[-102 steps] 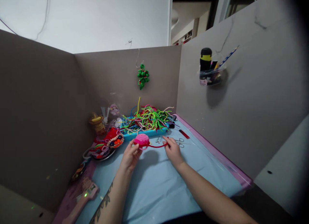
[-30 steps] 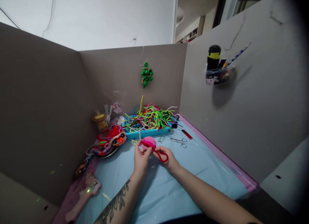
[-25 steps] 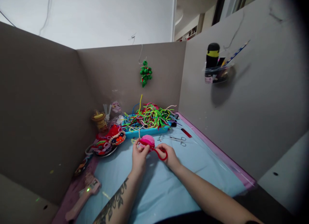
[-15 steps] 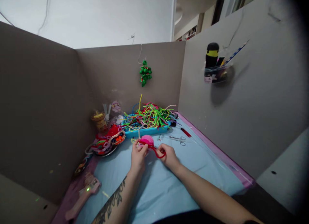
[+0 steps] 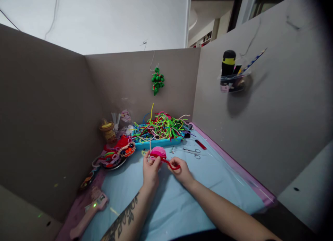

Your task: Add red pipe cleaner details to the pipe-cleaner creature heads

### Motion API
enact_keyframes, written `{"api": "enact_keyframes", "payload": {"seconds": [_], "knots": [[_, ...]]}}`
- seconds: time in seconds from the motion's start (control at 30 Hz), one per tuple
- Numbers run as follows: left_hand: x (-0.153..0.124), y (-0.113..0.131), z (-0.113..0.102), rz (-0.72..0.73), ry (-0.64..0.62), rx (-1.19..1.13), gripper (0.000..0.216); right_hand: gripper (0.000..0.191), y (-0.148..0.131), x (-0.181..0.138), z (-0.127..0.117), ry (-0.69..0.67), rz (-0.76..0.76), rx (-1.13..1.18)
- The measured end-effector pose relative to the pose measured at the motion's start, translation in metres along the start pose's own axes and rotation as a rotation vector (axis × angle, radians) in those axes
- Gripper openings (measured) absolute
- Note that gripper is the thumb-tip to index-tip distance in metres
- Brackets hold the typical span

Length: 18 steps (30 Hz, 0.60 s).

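Near the table's middle, my left hand (image 5: 151, 168) is closed on a pink rounded piece (image 5: 158, 152) that looks made of coiled pipe cleaner. Its thumb presses on the near side, where a red pipe cleaner (image 5: 173, 167) runs along the lower edge. To the right, my right hand (image 5: 180, 170) pinches the red pipe cleaner, whose end loops out past the fingers. A pale pipe cleaner (image 5: 150, 145) stands up behind my left fingers; whether it joins the pink piece I cannot tell.
A blue tray (image 5: 158, 143) heaped with colourful pipe cleaners stands behind my hands. Scissors (image 5: 194, 152) and a red strip (image 5: 200, 144) lie right. At left are a dish (image 5: 117, 165) of finished pieces and a pink glue gun (image 5: 91, 213) with a green light. Grey panels enclose the table.
The red pipe cleaner's loop between my hands has flattened into a lower, straighter line. My right hand has shifted slightly right and down, and the view has tilted a little.
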<state>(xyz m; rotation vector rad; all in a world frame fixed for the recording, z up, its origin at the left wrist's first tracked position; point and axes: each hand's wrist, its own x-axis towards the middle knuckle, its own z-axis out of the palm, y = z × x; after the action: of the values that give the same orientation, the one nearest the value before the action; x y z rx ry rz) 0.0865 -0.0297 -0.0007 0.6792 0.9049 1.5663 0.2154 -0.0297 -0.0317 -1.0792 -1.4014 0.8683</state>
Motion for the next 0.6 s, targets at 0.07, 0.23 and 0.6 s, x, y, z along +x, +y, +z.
{"api": "enact_keyframes", "payload": {"seconds": [0.07,0.23,0.6], "knots": [[-0.0008,-0.0003,0.001,-0.007,-0.004,-0.02,0.08,0.016,-0.0024,-0.0007,0.0006,-0.019,-0.011,0.02],[-0.0001,-0.0012,0.0018,-0.025,0.013,-0.104,0.078,0.02,-0.0022,0.0,0.0016,-0.022,-0.003,0.054],[-0.0005,-0.0034,0.0023,-0.041,-0.061,-0.157,0.078,0.022,-0.0001,-0.0024,0.0052,-0.052,-0.062,0.055]]}}
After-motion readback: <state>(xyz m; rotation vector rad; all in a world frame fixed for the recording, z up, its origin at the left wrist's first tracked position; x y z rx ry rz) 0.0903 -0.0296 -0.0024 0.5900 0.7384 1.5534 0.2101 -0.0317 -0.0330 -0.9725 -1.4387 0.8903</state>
